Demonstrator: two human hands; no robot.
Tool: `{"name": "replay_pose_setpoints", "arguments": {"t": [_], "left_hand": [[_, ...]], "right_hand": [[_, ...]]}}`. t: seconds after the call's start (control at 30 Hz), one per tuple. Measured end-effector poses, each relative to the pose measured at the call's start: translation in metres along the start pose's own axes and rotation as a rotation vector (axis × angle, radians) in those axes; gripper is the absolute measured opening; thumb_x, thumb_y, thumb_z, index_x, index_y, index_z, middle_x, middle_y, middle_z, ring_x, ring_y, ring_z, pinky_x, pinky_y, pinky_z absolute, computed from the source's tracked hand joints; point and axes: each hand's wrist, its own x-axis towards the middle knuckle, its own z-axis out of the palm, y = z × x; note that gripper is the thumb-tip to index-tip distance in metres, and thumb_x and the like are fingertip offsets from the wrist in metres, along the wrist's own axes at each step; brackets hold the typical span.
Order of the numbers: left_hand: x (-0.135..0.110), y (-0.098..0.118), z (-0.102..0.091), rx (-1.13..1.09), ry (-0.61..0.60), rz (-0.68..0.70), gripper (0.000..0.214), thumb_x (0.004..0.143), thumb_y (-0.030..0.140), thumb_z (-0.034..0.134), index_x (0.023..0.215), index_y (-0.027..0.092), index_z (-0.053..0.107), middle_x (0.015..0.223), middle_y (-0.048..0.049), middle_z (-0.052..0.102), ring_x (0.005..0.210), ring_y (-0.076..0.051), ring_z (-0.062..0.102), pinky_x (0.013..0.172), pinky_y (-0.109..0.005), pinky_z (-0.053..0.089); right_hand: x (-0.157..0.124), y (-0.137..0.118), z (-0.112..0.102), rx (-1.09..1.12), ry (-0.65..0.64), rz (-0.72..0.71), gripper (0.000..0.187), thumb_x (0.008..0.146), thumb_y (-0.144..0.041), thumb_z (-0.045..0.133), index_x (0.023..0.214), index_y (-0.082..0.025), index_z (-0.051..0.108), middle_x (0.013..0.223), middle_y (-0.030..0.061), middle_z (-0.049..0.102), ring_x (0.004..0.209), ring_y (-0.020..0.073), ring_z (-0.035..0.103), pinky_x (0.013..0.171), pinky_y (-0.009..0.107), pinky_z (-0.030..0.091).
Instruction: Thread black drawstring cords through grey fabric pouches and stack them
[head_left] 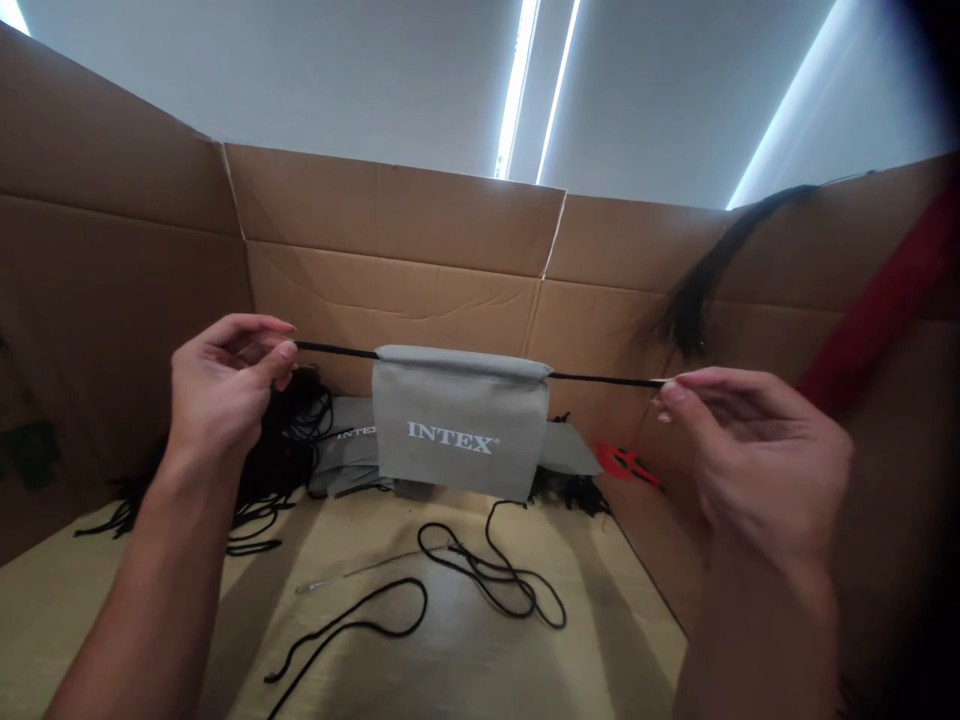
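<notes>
A grey drawstring pouch (461,425) printed "INTEX" hangs in the air between my hands. Black cord (335,349) comes out of both ends of its top hem and is pulled nearly straight. My left hand (229,375) pinches the cord's left end between thumb and fingertips. On the other side, my right hand (757,440) pinches the right end the same way. Loose black cords (495,575) lie curled on the table below the pouch. Beside them rests a thin metal threading tool (311,586).
Cardboard walls (390,290) surround the pale table (360,660). More grey pouches (346,455) are stacked behind the held one. A bundle of black cords (296,430) sits at left. Red-handled scissors (622,463) are at right, with black strands (705,280) hanging over the wall.
</notes>
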Motion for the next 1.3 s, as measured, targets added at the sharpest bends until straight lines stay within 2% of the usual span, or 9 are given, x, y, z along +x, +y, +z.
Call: {"name": "replay_pose_setpoints", "arguments": {"t": [0.23, 0.4, 0.53, 0.63, 0.77, 0.87, 1.0, 1.17, 1.3], "left_hand": [[-0.002, 0.002, 0.002, -0.040, -0.006, 0.031, 0.016, 0.082, 0.019, 0.080, 0.086, 0.020, 0.065, 0.068, 0.0093, 0.060, 0.063, -0.007, 0.053, 0.061, -0.024, 0.045], [0.003, -0.013, 0.002, 0.239, -0.099, 0.070, 0.019, 0.078, 0.016, 0.078, 0.097, 0.017, 0.073, 0.072, 0.0062, 0.063, 0.063, -0.009, 0.053, 0.060, -0.024, 0.040], [0.000, -0.024, 0.022, 0.395, -0.311, -0.028, 0.020, 0.074, 0.022, 0.080, 0.092, 0.014, 0.078, 0.068, -0.0006, 0.069, 0.066, -0.017, 0.061, 0.065, -0.028, 0.045], [-0.023, -0.022, 0.049, 0.357, -0.477, -0.049, 0.026, 0.081, 0.036, 0.081, 0.096, 0.015, 0.077, 0.090, -0.0072, 0.077, 0.075, -0.019, 0.068, 0.061, -0.026, 0.050], [-0.079, -0.017, 0.090, -0.091, -1.021, -0.257, 0.055, 0.086, 0.044, 0.084, 0.132, 0.018, 0.069, 0.133, -0.0163, 0.070, 0.085, -0.020, 0.071, 0.059, -0.026, 0.057], [-0.115, -0.021, 0.112, -0.307, -1.156, -0.369, 0.045, 0.090, 0.038, 0.082, 0.128, 0.018, 0.069, 0.126, -0.0138, 0.071, 0.075, -0.013, 0.069, 0.067, -0.027, 0.059], [-0.126, -0.028, 0.119, -0.299, -1.112, -0.387, 0.035, 0.094, 0.046, 0.078, 0.106, 0.014, 0.071, 0.080, -0.0023, 0.068, 0.066, -0.014, 0.070, 0.062, -0.023, 0.053], [-0.113, -0.026, 0.110, -0.284, -1.029, -0.365, 0.036, 0.096, 0.049, 0.075, 0.100, 0.014, 0.070, 0.082, -0.0013, 0.064, 0.065, -0.015, 0.073, 0.059, -0.023, 0.056], [-0.109, -0.017, 0.103, -0.089, -1.041, -0.226, 0.032, 0.103, 0.043, 0.063, 0.095, 0.013, 0.072, 0.083, -0.0040, 0.067, 0.062, -0.015, 0.070, 0.053, -0.023, 0.050]], "right_hand": [[0.003, -0.002, -0.008, -0.032, 0.067, 0.004, 0.011, 0.084, -0.028, 0.091, 0.090, -0.030, 0.082, 0.085, 0.0032, 0.079, 0.071, 0.0200, 0.072, 0.067, 0.034, 0.059], [0.006, -0.002, -0.011, -0.045, 0.004, 0.006, 0.016, 0.080, -0.025, 0.092, 0.091, -0.027, 0.082, 0.083, 0.0025, 0.080, 0.069, 0.0188, 0.073, 0.063, 0.030, 0.060], [-0.007, -0.019, 0.007, 0.006, -0.196, 0.026, 0.012, 0.081, -0.024, 0.089, 0.089, -0.025, 0.080, 0.083, 0.0009, 0.080, 0.074, 0.0182, 0.077, 0.065, 0.028, 0.063], [-0.023, -0.033, 0.026, 0.051, -0.381, 0.028, 0.007, 0.086, -0.021, 0.084, 0.088, -0.026, 0.079, 0.083, 0.0004, 0.080, 0.074, 0.0176, 0.077, 0.068, 0.028, 0.065], [-0.037, -0.039, 0.040, 0.023, -0.455, 0.024, 0.003, 0.092, -0.023, 0.080, 0.095, -0.026, 0.079, 0.088, 0.0007, 0.080, 0.077, 0.0175, 0.077, 0.071, 0.029, 0.064], [-0.040, -0.038, 0.041, 0.001, -0.454, 0.007, 0.005, 0.094, -0.022, 0.078, 0.096, -0.026, 0.079, 0.091, 0.0000, 0.081, 0.081, 0.0166, 0.078, 0.074, 0.027, 0.063], [-0.036, -0.040, 0.037, 0.011, -0.388, -0.018, 0.007, 0.093, -0.019, 0.078, 0.094, -0.026, 0.078, 0.090, -0.0002, 0.080, 0.080, 0.0156, 0.077, 0.073, 0.025, 0.064], [-0.031, -0.037, 0.033, 0.029, -0.214, -0.069, 0.010, 0.090, -0.015, 0.080, 0.093, -0.024, 0.077, 0.087, 0.0012, 0.078, 0.079, 0.0173, 0.077, 0.074, 0.028, 0.067], [-0.030, -0.034, 0.031, 0.028, -0.230, -0.082, 0.012, 0.091, -0.014, 0.080, 0.095, -0.025, 0.077, 0.088, 0.0009, 0.079, 0.079, 0.0178, 0.078, 0.077, 0.030, 0.068]]}}
